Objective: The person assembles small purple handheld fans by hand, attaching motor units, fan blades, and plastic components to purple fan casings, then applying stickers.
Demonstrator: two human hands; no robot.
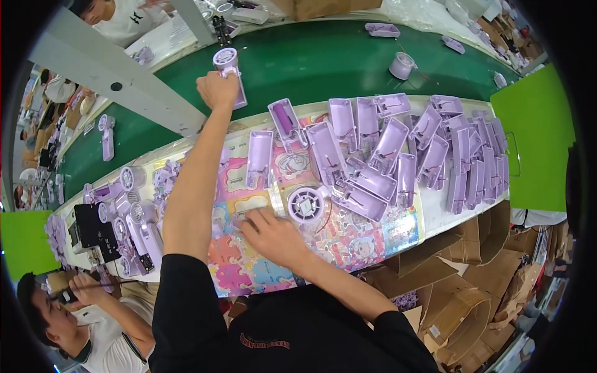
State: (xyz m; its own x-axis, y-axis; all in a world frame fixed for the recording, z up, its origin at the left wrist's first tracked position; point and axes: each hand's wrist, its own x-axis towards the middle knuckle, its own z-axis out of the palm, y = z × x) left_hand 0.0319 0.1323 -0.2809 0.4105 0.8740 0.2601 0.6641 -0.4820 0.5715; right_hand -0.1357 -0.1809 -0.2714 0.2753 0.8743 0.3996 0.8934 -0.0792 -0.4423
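At the green conveyor belt, my left hand (217,91) is closed around a light purple handheld fan (226,59), whose round head shows beyond my fingers. My right hand (273,239) rests low over a colourful printed mat (236,276), fingers spread and slightly bent, with no held thing visible. Just right of it lies a round purple fan head (306,205) with a square pale piece in its middle. Beyond it are several open purple handle shells (326,152), some with thin wires. One shell holds a darker purple cylinder (283,117).
More shells (466,161) are heaped at the right of the bench. Assembled fans (140,214) and a black box (96,231) lie left. A grey post (130,81) rises by my left arm. Cardboard boxes (460,311) stand below right. A co-worker (118,336) sits at lower left.
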